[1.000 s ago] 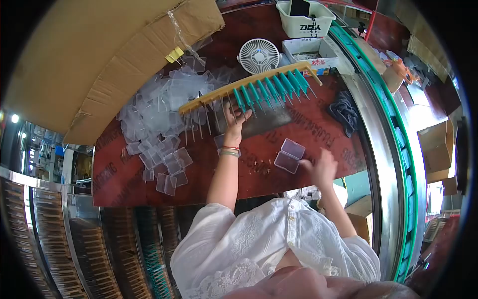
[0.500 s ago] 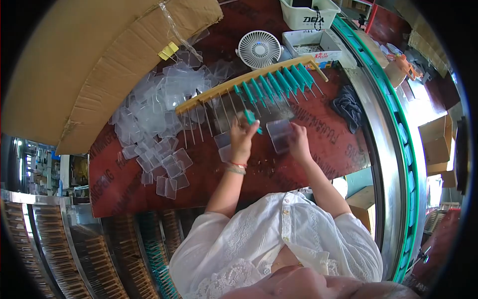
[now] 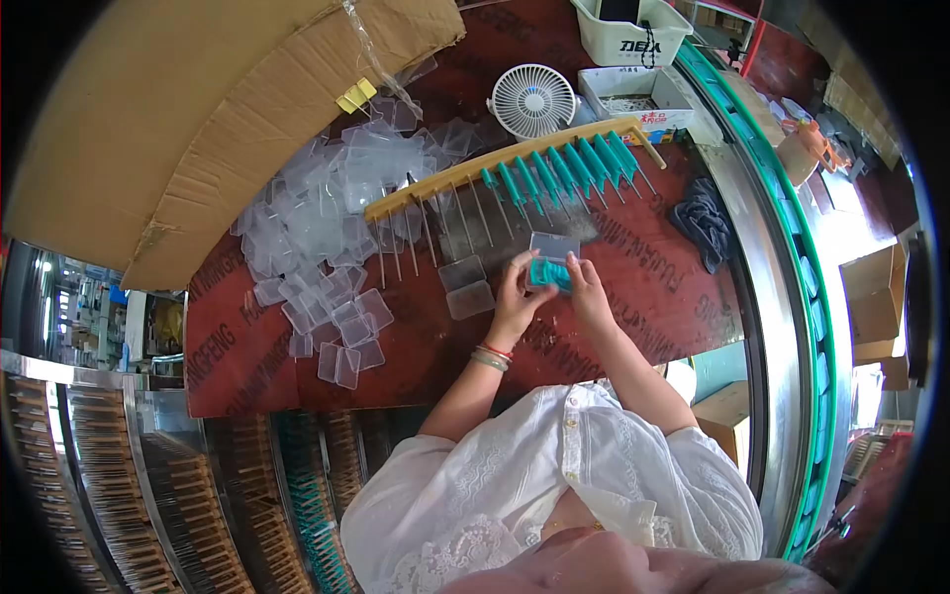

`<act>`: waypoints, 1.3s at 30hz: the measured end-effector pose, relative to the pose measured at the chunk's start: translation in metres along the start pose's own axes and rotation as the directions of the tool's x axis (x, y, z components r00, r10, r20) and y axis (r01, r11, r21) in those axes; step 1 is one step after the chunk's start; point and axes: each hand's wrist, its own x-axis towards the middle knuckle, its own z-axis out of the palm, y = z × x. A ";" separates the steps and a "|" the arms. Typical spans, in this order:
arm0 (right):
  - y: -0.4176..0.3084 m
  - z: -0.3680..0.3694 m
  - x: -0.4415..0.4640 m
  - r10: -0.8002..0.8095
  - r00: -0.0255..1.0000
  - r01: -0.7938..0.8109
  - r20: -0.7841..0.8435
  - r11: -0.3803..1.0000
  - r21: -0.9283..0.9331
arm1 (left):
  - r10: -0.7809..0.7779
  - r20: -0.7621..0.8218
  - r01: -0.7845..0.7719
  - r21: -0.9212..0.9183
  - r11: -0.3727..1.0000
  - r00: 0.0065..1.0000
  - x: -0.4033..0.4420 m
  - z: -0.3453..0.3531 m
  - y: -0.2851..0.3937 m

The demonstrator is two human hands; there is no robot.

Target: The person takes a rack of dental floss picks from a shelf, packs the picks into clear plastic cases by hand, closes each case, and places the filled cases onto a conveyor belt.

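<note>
A hinged clear plastic box (image 3: 556,244) stands open between my hands over the table, with its lid side pointing away from me. A teal piece (image 3: 547,274) lies in its near half, partly covered by my fingers. My left hand (image 3: 517,299) is closed at the left, fingers and thumb on the teal piece. From the right, my right hand (image 3: 588,295) grips the box's edge. Another open clear box (image 3: 468,286) lies flat left of my left hand. Beyond my hands is a wooden rack bar (image 3: 450,177) with metal pins, several carrying teal pieces (image 3: 579,165).
A heap of clear boxes (image 3: 317,208) covers the left of the red table (image 3: 237,361). At the back are a white fan (image 3: 533,102), a carton (image 3: 661,107) and a white bin (image 3: 633,48). A dark cloth (image 3: 703,223) lies right, beside a green-edged conveyor (image 3: 813,327).
My left hand has brought the teal piece rightward and down into the open box. My right hand has come slightly nearer with the box, and both hands now meet on it.
</note>
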 end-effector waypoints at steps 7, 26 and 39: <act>-0.007 -0.013 -0.004 0.068 0.994 -0.081 0.082 0.981 0.177 | -0.077 -0.132 -0.012 -0.568 0.823 0.988 0.112 -0.036 0.014; 0.000 -0.010 0.002 -0.079 0.990 0.071 0.115 0.995 0.070 | 0.081 0.528 -0.439 0.601 0.668 0.845 0.011 0.005 0.069; -0.046 -0.017 -0.028 -0.150 0.916 0.334 0.371 0.798 -0.501 | -0.259 0.294 0.284 -0.044 0.958 0.920 0.008 -0.002 0.046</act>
